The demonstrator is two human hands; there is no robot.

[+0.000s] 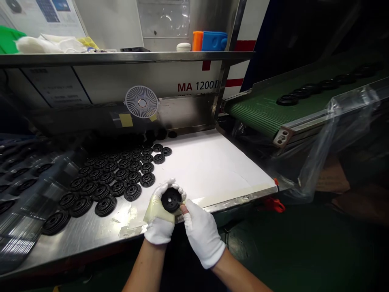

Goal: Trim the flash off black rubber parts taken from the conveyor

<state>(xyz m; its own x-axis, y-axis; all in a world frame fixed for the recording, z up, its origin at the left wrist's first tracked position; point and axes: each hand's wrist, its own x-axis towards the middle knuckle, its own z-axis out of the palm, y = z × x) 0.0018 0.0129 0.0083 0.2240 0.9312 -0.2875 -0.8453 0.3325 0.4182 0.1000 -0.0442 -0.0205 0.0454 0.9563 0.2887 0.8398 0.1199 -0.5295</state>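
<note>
My left hand point(161, 215), in a white glove with a yellowish wrap round the palm, is closed round a black round plastic disc point(170, 199). The disc's face, with a centre hole and smaller holes, is turned up towards me. At its right edge is my right hand point(202, 231), also white-gloved, with a bare fingertip showing. Its fingers are pinched together on something thin and small that I cannot make out. Many like stepped black discs point(133, 192) lie in rows on the bench to the left of my hands.
White sheeting point(209, 162) covers the bench's right part. Clear plastic trays point(45, 198) with black parts stand at far left. A small fan point(142, 102) is at the back, below a metal shelf point(121, 58). A green conveyor point(264, 111) at right carries more black discs point(287, 100).
</note>
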